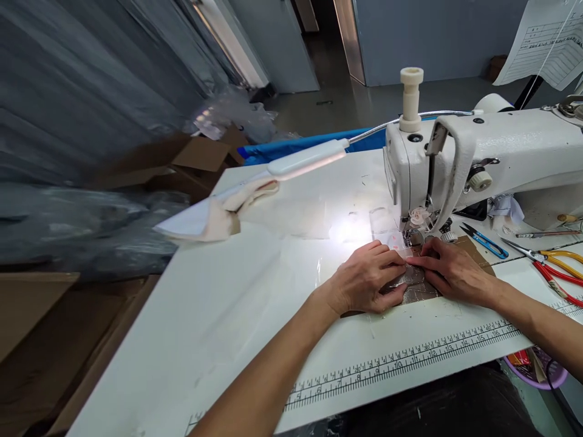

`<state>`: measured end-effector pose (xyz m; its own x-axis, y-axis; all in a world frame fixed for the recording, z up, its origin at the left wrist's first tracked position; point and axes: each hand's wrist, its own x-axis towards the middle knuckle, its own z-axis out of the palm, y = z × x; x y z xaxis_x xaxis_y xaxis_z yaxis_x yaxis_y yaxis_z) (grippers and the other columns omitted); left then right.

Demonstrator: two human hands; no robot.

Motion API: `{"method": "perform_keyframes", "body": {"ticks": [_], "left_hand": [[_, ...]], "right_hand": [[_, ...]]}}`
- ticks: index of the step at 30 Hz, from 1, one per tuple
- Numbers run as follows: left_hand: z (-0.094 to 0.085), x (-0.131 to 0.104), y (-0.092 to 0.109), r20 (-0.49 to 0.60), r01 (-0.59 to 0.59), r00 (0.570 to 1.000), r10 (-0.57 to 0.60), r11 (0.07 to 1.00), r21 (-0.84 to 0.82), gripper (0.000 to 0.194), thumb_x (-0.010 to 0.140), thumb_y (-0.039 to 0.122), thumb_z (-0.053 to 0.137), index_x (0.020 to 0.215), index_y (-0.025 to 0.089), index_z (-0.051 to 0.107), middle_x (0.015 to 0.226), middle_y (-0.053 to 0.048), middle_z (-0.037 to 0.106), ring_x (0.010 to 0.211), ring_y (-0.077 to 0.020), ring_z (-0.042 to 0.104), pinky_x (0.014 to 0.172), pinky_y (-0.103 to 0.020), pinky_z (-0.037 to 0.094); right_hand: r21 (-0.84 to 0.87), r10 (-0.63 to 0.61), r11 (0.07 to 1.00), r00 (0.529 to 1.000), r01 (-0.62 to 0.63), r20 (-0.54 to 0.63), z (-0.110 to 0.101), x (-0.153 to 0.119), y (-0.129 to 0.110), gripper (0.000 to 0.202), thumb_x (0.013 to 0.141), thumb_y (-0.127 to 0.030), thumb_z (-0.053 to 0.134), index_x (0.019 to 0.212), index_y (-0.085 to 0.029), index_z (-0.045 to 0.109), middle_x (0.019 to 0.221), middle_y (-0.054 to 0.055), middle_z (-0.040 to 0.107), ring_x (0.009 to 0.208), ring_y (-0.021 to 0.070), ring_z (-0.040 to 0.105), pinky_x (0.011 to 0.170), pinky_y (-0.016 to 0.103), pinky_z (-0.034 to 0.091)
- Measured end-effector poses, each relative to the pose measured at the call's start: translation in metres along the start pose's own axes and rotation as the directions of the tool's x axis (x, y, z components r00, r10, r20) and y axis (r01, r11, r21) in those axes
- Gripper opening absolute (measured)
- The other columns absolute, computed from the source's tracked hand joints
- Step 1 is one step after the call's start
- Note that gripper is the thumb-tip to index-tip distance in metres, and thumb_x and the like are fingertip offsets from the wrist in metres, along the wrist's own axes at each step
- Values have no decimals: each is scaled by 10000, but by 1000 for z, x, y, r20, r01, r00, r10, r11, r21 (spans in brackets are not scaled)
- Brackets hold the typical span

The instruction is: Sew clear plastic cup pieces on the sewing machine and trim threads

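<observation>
While a white surface [255, 291] spreads across the view, a white sewing machine [501, 149] stands at its right. The left hand [371, 276] and right hand [455, 273] rest on a brown piece of material [419, 294], flat just before the needle area [413, 237]; whether either grip pinches it, I cannot tell. Fingertips lie so near that a slip could prick them; uneven pressure could skew or pucker the material.
</observation>
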<state>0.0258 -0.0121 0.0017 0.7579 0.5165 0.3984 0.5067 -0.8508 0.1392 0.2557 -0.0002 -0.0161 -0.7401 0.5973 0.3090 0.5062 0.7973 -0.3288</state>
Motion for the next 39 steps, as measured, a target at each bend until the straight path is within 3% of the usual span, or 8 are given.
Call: {"method": "perform_keyframes", "body": {"ticks": [7, 19, 22, 25, 31, 39], "left_hand": [[-4, 3, -1, -52, -6, 999, 4, 999, -45, 207, 803, 284, 543, 875, 155, 688, 847, -56, 702, 688, -176, 601, 638, -344, 470], [-5, 2, -4, 1, 60, 998, -60, 998, -28, 264, 808, 316, 527, 952, 154, 678, 947, -73, 704, 726, -190, 579, 718, -388, 456], [-6, 2, -3, -7, 84, 996, -84, 996, -17, 269, 803, 311, 530, 971, 159, 675, 972, -64, 705, 785, -201, 587, 820, -425, 436], [-6, 2, -4, 18, 114, 993, -113, 993, -25, 279, 810, 315, 516, 993, 167, 666, 1000, -63, 700, 795, -200, 582, 821, -422, 434], [-4, 3, -6, 75, 163, 984, -163, 987, 7, 315, 813, 347, 503, 1021, 163, 652, 1013, -85, 682, 801, -219, 574, 760, -416, 439], [-3, 6, -5, 118, 194, 971, -207, 975, 110, 374, 851, 403, 468, 1058, 141, 636, 1068, -112, 653, 882, -242, 585, 771, -422, 443]], "right_hand": [[-56, 38, 998, 999, -37, 25, 0, 3, -4, 339, 941, -204, 411, 1215, -212, 610, 1016, 111, 574, 821, 194, 570, 716, 360, 532], [-235, 142, 966, 984, -112, 111, -1, 13, -8, 358, 949, -234, 394, 1244, -196, 591, 900, 115, 624, 664, 185, 568, 521, 286, 431], [-199, 91, 977, 993, -75, 77, -1, 11, -6, 368, 970, -257, 346, 1231, -202, 599, 915, 111, 626, 674, 175, 569, 558, 293, 455], [-181, 55, 982, 997, -44, 55, -3, 10, -6, 393, 983, -274, 304, 1203, -189, 619, 941, 125, 628, 688, 179, 574, 575, 303, 465], [-252, 114, 964, 988, -84, 107, -4, 14, -10, 399, 981, -266, 309, 1212, -189, 624, 886, 120, 635, 663, 180, 578, 507, 272, 425], [-193, 150, 972, 984, -130, 91, -4, 16, -9, 375, 965, -251, 366, 1229, -178, 622, 994, 131, 657, 725, 191, 631, 577, 297, 505]]}}
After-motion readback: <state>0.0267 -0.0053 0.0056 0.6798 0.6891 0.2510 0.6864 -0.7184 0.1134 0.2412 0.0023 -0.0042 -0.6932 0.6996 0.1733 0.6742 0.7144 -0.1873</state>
